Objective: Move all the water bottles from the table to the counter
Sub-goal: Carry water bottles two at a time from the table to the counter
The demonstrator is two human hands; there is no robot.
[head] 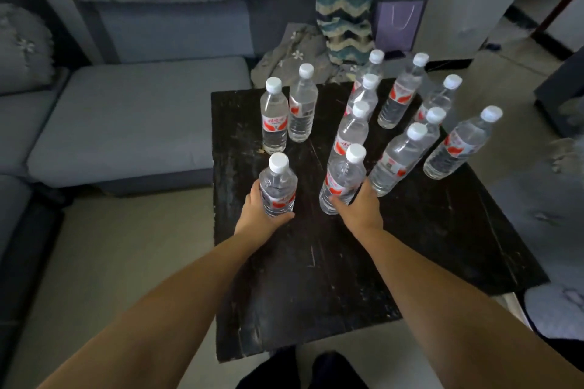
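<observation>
Several clear water bottles with white caps and red labels stand on a dark, scratched wooden table (316,278). My left hand (256,215) is wrapped around the lower part of the nearest left bottle (278,186). Around the base of the nearest middle bottle (343,180) my right hand (360,208) is closed. Two bottles (274,115) stand together at the far left of the table. The others cluster at the back right, one of them (461,142) at the right edge. No counter is in view.
A grey-blue sofa (126,117) runs along the left and behind the table. A zigzag-patterned cushion (344,12), a crumpled grey cloth (294,54) and a purple paper bag (398,24) lie behind the table. Light floor surrounds the table.
</observation>
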